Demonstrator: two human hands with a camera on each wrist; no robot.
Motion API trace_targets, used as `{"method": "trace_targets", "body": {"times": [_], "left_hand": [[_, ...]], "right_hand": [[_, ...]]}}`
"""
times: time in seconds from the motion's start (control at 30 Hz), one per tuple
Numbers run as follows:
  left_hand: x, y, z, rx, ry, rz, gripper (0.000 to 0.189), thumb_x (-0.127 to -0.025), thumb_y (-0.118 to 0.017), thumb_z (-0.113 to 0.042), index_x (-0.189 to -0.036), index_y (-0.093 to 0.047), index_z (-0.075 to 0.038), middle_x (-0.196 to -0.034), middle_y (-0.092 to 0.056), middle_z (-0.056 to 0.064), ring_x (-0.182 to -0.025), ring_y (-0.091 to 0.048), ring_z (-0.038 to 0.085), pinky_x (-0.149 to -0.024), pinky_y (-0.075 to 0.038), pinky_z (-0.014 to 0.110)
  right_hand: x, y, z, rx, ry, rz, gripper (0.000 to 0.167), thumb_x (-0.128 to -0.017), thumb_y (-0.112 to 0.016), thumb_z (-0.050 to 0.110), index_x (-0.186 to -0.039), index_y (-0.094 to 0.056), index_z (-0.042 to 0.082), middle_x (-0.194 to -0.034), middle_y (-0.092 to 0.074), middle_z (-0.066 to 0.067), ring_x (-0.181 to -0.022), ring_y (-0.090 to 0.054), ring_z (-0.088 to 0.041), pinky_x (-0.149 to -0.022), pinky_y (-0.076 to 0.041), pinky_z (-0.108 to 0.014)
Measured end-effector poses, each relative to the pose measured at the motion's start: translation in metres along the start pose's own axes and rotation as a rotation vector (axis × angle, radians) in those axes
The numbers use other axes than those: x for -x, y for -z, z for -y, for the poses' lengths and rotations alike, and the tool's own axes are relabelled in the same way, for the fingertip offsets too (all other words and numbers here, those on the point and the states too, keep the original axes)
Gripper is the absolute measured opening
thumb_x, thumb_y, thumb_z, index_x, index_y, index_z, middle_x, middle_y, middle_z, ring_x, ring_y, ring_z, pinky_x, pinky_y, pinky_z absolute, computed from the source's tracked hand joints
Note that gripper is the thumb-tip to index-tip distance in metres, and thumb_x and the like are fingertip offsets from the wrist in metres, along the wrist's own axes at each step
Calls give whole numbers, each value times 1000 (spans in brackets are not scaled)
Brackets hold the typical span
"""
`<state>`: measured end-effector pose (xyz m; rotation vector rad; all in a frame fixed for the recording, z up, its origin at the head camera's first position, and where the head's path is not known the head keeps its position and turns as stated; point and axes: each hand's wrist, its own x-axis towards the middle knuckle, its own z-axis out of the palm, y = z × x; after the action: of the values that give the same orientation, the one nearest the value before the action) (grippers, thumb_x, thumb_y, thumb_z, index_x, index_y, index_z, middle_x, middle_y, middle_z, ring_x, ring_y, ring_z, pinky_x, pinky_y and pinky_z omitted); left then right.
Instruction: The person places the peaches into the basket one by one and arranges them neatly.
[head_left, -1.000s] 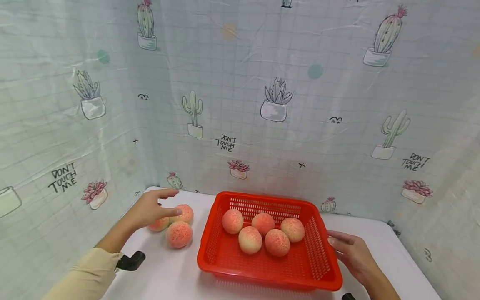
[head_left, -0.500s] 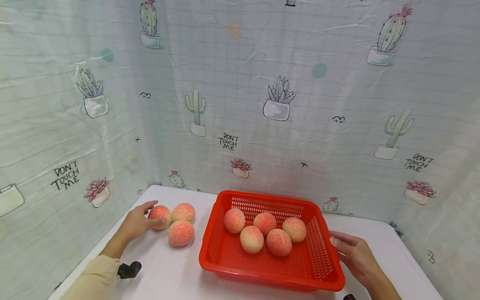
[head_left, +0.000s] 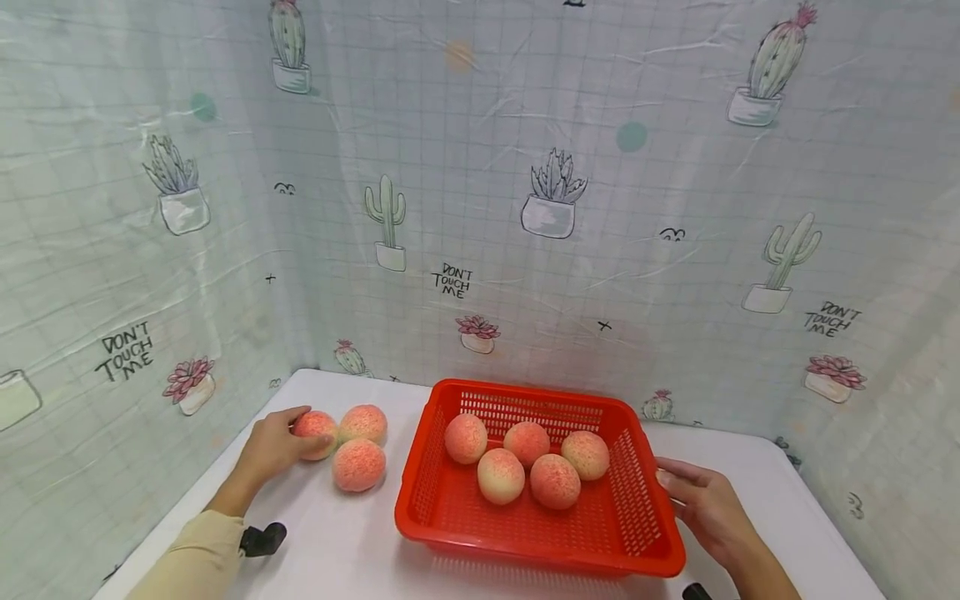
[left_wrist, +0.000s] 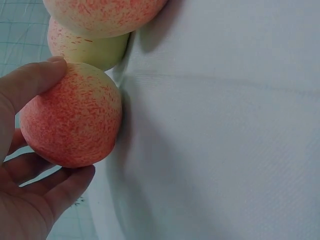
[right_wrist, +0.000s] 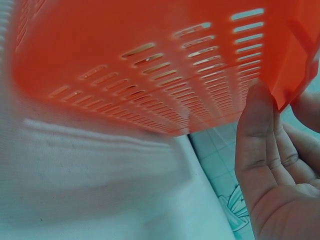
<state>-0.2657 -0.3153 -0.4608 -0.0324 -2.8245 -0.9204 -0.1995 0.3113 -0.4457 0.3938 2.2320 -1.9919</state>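
My left hand holds the leftmost peach, thumb on one side and fingertips curled against the other. Two more peaches, a paler one behind and a redder one in front, lie close beside it on the white table. To their right stands a red plastic basket with slotted walls and several peaches inside. At the basket's right side, my right hand grips the rim; in the right wrist view, its fingers lie against the outer wall under the lip.
A white cloth covers the table. Close behind and on the left hangs a pale curtain printed with cacti. Dark wrist-camera mounts show at the left cuff and below the right hand.
My left hand has come down and left from above the loose peaches and closed its fingers round the leftmost one. The right hand and the basket have stayed in place.
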Motion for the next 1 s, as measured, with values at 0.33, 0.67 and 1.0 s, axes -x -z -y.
{"method": "trace_targets", "body": {"times": [0.33,0.67,1.0], "left_hand": [[2,20,-14,1,-40,-13,76,-87,-83,-34,-139,-56,14,-134,-63,36,-121,-63,49,-100,-54,61],[6,39,-39,1,-86,34,72,-86,-84,-34,-140,-59,7,-127,-71,25,-101,-66,29,-80,-56,36],[13,49,-74,124,-169,120,75,-87,-85,-33,-145,-56,3,-132,-68,24,-114,-70,35,-84,-63,38]], "right_hand": [[0,4,2,-35,-22,9,61,-101,-69,31,-154,-50,9,-115,-75,18,-100,-73,-5,-93,-63,-38],[-3,1,2,-39,-24,15,62,-100,-70,33,-154,-50,9,-114,-75,18,-99,-73,-5,-92,-63,-37],[-1,1,1,-61,-24,17,59,-100,-70,31,-153,-52,11,-112,-75,19,-99,-74,-6,-93,-63,-37]]}}
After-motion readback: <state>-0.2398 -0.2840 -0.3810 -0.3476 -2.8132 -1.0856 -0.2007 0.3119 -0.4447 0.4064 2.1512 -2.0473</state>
